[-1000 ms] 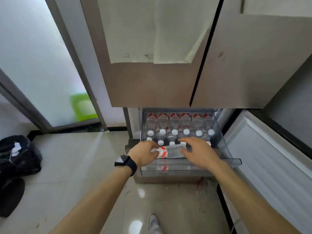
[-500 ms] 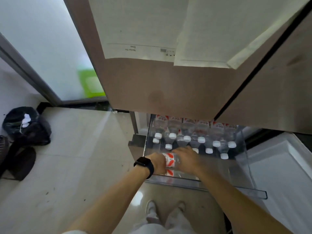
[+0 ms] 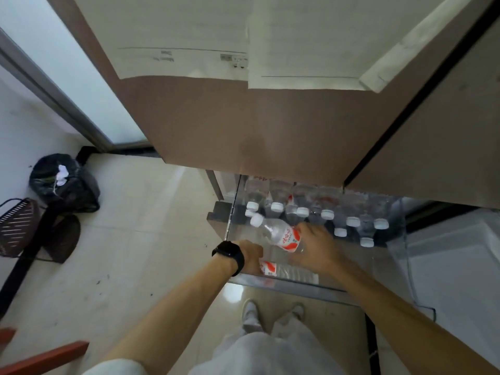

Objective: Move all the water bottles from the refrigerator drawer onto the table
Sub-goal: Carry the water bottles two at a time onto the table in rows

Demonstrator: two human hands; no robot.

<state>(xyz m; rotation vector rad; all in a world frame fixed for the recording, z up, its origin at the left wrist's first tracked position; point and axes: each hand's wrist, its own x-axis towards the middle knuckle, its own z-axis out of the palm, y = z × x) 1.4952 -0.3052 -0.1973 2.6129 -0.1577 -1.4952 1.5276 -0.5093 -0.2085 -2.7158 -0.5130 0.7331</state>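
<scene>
In the lower centre of the frame, the right hand (image 3: 316, 250) is curled around a tilted water bottle (image 3: 281, 235) above the refrigerator drawer (image 3: 338, 290). The left hand (image 3: 250, 255) grips a second bottle (image 3: 269, 267) lying at the drawer's front. Behind them, more bottles (image 3: 327, 213) stand in rows.

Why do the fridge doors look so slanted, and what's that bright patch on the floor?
Head view: the wide-angle lens bends and tilts the fridge doors; the bright patch is glare on the glossy floor tile; the back bottles sit dim under the doors.
</scene>
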